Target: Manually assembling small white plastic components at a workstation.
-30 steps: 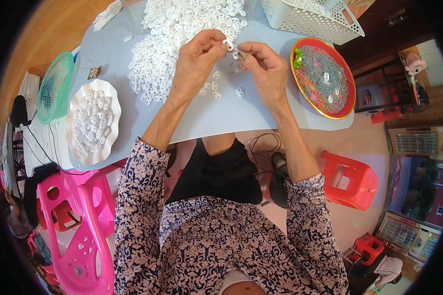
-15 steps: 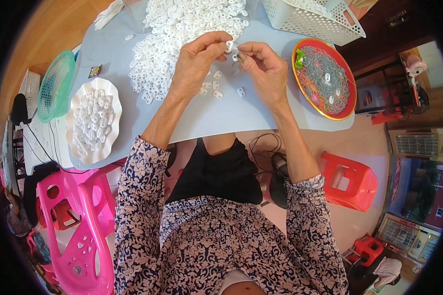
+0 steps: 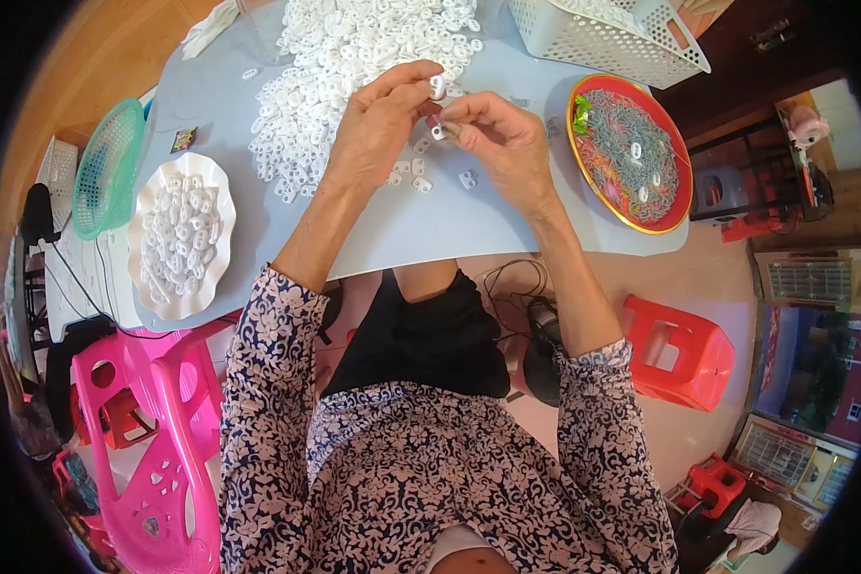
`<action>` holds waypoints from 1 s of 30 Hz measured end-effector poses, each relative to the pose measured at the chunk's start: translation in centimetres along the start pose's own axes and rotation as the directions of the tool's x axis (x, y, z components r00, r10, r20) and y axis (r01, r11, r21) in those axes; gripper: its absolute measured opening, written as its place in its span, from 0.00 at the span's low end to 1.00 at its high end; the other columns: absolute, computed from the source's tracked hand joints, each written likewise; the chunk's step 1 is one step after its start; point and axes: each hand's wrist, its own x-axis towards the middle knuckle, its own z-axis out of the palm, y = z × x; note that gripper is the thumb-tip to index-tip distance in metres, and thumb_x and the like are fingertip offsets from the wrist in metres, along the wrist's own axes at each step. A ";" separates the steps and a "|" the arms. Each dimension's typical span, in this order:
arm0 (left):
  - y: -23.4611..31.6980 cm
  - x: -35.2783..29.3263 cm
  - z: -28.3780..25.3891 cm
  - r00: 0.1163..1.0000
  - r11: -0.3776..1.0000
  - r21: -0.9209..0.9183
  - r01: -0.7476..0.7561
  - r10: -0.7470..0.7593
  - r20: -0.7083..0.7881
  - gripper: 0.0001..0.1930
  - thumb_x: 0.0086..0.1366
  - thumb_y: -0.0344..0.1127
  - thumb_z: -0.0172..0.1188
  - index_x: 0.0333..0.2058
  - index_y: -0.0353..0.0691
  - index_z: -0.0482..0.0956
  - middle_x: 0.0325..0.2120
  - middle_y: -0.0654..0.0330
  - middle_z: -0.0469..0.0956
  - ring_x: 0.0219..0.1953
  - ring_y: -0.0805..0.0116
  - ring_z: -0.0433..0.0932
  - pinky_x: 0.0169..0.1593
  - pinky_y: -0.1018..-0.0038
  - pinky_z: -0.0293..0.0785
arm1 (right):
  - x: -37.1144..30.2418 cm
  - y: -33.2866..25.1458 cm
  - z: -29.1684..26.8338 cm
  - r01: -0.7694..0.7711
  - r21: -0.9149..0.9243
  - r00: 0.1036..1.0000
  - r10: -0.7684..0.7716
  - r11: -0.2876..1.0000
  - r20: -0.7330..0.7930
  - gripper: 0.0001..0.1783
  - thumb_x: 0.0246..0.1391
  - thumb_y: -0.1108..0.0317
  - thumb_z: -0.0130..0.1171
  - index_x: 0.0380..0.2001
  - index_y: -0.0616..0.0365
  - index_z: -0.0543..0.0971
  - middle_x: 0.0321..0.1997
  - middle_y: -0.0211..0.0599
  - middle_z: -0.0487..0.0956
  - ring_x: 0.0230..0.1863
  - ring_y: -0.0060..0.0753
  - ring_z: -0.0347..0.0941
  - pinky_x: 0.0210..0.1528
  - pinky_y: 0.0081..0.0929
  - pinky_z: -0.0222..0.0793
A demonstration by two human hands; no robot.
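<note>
Grip closed: left hand on a small white oval plastic piece, right hand on a small white squarish plastic piece.
Both are held near each other above a pale grey-blue tabletop, near a heap of loose white plastic pieces; a round red gold-rimmed tray stands at right.

Parts lie heaped between left dish and right bowl.

We count: left hand, one; right hand, one; held white pieces, two; gold-rimmed red tray, one; scalloped white dish, one; oval green basket, one; heaped white pieces, beyond our count.
</note>
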 end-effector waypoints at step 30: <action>0.0 0.0 0.4 0.999 0.995 -0.092 -0.033 0.033 -0.006 0.07 0.60 0.27 0.53 0.36 0.33 0.77 0.33 0.63 0.74 0.35 0.75 0.71 0.40 0.75 0.70 | 0.1 -0.1 0.2 -0.022 -0.037 0.984 0.015 0.999 -0.177 0.07 0.51 0.79 0.56 0.35 0.65 0.77 0.31 0.31 0.78 0.29 0.19 0.74 0.34 0.17 0.72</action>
